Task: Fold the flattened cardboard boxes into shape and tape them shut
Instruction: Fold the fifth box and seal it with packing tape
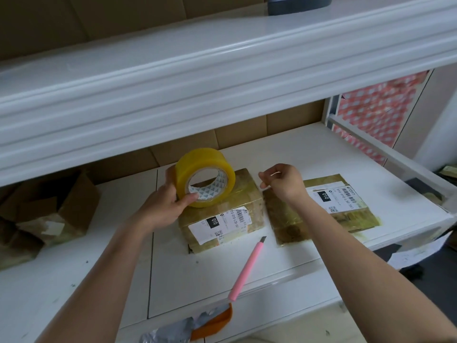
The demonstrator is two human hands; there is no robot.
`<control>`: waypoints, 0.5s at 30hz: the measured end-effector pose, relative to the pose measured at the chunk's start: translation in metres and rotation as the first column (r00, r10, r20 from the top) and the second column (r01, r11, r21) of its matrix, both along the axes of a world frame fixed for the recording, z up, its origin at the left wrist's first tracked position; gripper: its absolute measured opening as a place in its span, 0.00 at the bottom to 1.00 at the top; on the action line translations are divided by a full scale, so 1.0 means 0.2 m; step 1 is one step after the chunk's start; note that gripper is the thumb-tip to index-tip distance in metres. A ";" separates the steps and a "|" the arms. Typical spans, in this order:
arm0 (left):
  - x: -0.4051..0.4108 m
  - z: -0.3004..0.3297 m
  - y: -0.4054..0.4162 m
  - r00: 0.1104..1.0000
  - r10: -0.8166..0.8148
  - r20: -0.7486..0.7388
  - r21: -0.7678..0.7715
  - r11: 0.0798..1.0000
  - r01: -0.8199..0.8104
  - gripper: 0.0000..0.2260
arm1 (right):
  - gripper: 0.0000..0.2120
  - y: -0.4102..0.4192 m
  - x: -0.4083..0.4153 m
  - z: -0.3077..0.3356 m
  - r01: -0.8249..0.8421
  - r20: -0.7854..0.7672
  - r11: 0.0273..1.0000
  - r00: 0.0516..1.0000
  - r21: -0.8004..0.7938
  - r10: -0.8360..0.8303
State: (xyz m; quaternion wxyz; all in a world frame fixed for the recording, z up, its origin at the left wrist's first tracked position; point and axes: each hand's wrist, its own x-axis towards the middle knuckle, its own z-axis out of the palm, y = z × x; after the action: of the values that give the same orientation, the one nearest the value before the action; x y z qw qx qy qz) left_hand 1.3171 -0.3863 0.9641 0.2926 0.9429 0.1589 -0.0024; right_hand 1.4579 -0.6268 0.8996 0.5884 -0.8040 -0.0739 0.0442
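White shelving frames the scene, with a thick shelf edge (pixel 222 78) overhead and a white counter (pixel 284 149) below carrying the work. At the centre of the counter sits the folded box (pixel 222 216), already wrapped in glossy tape and bearing a shipping label, and just beside it at three o'clock lies a flattened box (pixel 319 214), also labelled and not yet folded. The left hand (pixel 165 204) grips the yellow tape roll (pixel 205 177) upright above the folded box's eleven o'clock corner, fingers curled over the outer rim and the thumb hooked inside the core. The right hand (pixel 284 181) hovers over the gap between the two boxes, thumb and forefinger pinched together (probably on the clear tape's free end, though the strip itself is too faint to make out). A pink utility knife (pixel 247 268) lies at five o'clock from the folded box, well apart from both hands. My guess is the cardboard is light and fairly stiff but slick under its tape skin, so it wants holding by the edges and corners, while the tape end is thin, clingy and best kept taut between pinch and roll
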 end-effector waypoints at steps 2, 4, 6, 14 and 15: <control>0.00 0.00 0.00 1.000 0.009 0.001 0.002 1.000 -0.009 0.31 | 0.08 0.02 0.00 -0.03 -0.004 -0.009 1.000 1.000 0.001 0.004; 0.00 -0.01 0.00 1.000 0.016 -0.006 0.007 1.000 -0.016 0.31 | 0.08 0.03 -0.01 -0.06 -0.006 -0.007 1.000 1.000 0.006 0.006; -0.01 -0.01 0.00 1.000 0.023 -0.013 0.021 1.000 -0.023 0.31 | 0.08 0.04 0.00 -0.09 -0.005 0.008 1.000 1.000 0.011 0.004; 0.00 -0.02 0.00 0.999 0.045 -0.017 0.029 0.999 -0.045 0.30 | 0.24 0.00 -0.01 -0.09 0.083 0.093 0.974 0.994 -0.210 -0.065; 0.00 -0.02 0.00 0.999 0.045 -0.017 0.031 0.999 -0.045 0.29 | 0.18 -0.01 -0.03 -0.09 0.092 0.149 0.984 0.986 -0.154 -0.069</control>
State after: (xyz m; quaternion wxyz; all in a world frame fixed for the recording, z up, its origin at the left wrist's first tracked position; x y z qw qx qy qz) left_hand 1.3161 -0.3872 0.9607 0.2769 0.9434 0.1828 -0.0017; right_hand 1.4526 -0.6279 0.8825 0.5165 -0.8520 -0.0793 -0.0316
